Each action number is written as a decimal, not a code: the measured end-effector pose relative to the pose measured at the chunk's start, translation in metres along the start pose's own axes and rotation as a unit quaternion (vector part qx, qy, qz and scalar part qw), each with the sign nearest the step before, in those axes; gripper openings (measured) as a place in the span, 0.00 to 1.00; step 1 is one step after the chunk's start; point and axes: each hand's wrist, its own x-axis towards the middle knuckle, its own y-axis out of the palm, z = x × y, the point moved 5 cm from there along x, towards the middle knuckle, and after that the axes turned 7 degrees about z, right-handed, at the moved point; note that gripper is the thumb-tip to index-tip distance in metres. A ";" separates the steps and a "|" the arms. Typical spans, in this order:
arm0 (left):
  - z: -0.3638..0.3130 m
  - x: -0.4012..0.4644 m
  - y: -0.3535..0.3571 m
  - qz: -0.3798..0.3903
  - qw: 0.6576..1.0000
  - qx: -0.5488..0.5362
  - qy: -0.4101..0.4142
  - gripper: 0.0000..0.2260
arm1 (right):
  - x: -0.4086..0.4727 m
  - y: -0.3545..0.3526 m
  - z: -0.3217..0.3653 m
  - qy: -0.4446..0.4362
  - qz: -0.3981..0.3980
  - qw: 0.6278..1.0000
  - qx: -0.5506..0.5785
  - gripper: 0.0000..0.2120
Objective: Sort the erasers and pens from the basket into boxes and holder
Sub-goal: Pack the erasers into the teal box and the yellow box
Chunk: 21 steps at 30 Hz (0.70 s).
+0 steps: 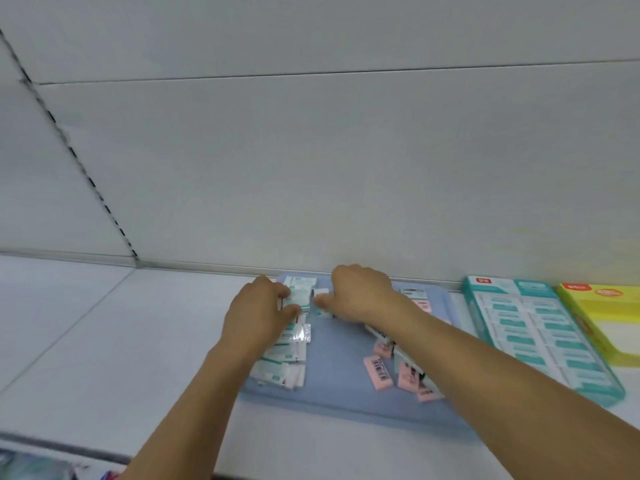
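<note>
Pink erasers (379, 372) are left loose on the blue mat (339, 368); farther back, a white-and-teal eraser (299, 299) is pinched by the left hand (258, 315) while the right hand (360, 296) is curled beside it, apparently squaring the row for the teal box (540, 337)

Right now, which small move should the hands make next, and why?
Probably lift the white eraser and carry it to the teal box. The left hand grips it, the right hand is at another one, and that box holds matching erasers.
</note>
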 end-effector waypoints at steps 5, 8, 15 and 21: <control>0.005 0.008 -0.004 0.011 1.000 -0.026 0.005 0.14 | 0.017 0.008 0.007 0.048 0.025 0.996 0.071 0.16; 0.009 0.009 -0.003 0.028 0.996 -0.087 0.001 0.12 | 0.021 0.011 0.004 0.065 0.009 0.991 0.115 0.16; -0.006 -0.002 -0.008 -0.005 0.963 -0.266 0.030 0.07 | -0.017 -0.008 -0.043 0.011 -0.122 0.949 0.290 0.03; -0.059 -0.019 0.003 0.054 0.871 -0.484 0.056 0.05 | -0.102 -0.039 -0.174 0.091 -0.287 0.941 0.155 0.07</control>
